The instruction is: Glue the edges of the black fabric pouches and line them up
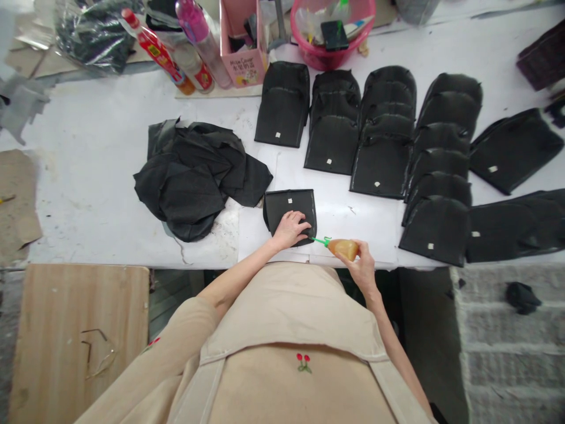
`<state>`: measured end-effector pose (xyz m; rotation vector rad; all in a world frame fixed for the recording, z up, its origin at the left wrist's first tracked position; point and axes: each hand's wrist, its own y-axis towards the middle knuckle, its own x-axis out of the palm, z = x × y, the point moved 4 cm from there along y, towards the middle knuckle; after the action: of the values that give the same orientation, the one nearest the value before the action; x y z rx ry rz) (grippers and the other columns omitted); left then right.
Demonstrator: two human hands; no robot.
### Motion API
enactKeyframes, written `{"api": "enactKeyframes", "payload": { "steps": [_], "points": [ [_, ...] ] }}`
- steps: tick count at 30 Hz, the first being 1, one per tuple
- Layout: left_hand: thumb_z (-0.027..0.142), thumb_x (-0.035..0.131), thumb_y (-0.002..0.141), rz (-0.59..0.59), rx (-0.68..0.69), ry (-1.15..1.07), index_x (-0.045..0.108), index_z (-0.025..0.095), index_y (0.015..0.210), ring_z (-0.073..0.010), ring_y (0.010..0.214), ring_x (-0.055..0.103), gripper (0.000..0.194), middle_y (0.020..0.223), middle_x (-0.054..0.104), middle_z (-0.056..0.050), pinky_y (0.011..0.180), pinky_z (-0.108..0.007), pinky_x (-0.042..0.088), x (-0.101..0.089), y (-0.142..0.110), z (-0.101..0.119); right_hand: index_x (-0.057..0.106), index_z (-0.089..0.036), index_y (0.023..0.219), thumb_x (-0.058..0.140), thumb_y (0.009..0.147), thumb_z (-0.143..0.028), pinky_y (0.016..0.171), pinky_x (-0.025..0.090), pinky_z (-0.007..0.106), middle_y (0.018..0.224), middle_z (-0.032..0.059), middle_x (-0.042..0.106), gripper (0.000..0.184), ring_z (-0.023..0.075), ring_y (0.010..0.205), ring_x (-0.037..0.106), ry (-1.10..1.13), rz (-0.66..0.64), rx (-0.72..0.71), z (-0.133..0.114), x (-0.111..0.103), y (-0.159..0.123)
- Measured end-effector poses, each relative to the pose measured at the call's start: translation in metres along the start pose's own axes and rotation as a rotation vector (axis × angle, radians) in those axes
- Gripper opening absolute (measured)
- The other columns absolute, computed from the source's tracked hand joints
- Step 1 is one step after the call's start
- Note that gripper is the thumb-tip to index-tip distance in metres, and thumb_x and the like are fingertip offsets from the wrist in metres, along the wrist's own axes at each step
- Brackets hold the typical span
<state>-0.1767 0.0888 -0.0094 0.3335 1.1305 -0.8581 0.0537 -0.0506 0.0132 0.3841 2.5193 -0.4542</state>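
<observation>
A flat black pouch-like piece (289,207) with a small white square tag lies on the white table in front of me. My left hand (290,228) rests on it, fingers spread over its lower part. In my right hand (362,268) is a squeeze bottle (344,248) of amber liquid, held tilted with its thin green nozzle pointing left. The nozzle tip meets or nearly meets the piece's lower right edge, close to my left fingertips. Left of the piece sits a loose heap of black fabric (189,176).
Overlapping rows of similar black pieces (384,165) cover the right side of the table (88,153). At the back stand a red-capped bottle (154,50), a pink box (242,65) and a pink basin (324,59). Eyeglasses (99,353) lie on a wooden board at lower left.
</observation>
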Motion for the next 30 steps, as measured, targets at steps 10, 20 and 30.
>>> {"api": "enactKeyframes", "payload": {
  "steps": [10, 20, 30],
  "points": [
    [0.042, 0.076, 0.085, 0.052, -0.063, 0.045, 0.07, 0.025, 0.114, -0.0304, 0.119, 0.05, 0.034, 0.121, 0.058, -0.011, 0.096, -0.045, 0.038, 0.0, 0.017, 0.008, 0.055, -0.023, 0.113, 0.08, 0.066, -0.066, 0.084, 0.052, 0.041, 0.102, 0.0037, 0.062, 0.068, 0.0225, 0.088, 0.061, 0.103, 0.182, 0.138, 0.0, -0.009, -0.008],
    [0.042, 0.075, 0.086, 0.053, -0.051, 0.064, 0.068, 0.025, 0.114, -0.0298, 0.118, 0.049, 0.034, 0.121, 0.057, -0.011, 0.095, -0.043, 0.037, 0.0, 0.016, 0.008, 0.056, -0.023, 0.111, 0.074, 0.068, -0.073, 0.086, 0.051, 0.044, 0.103, 0.0057, 0.064, 0.07, 0.0252, 0.09, 0.062, -0.001, 0.126, 0.076, -0.003, -0.005, 0.002],
    [0.046, 0.073, 0.087, 0.03, -0.098, 0.048, 0.068, 0.025, 0.116, -0.0304, 0.116, 0.047, 0.036, 0.119, 0.057, -0.011, 0.092, -0.044, 0.036, -0.001, 0.025, 0.009, 0.056, -0.022, 0.11, 0.082, 0.064, -0.064, 0.081, 0.053, 0.039, 0.099, 0.0036, 0.064, 0.067, 0.0221, 0.085, 0.062, 0.127, 0.175, 0.161, -0.001, -0.015, -0.009]
  ]
}}
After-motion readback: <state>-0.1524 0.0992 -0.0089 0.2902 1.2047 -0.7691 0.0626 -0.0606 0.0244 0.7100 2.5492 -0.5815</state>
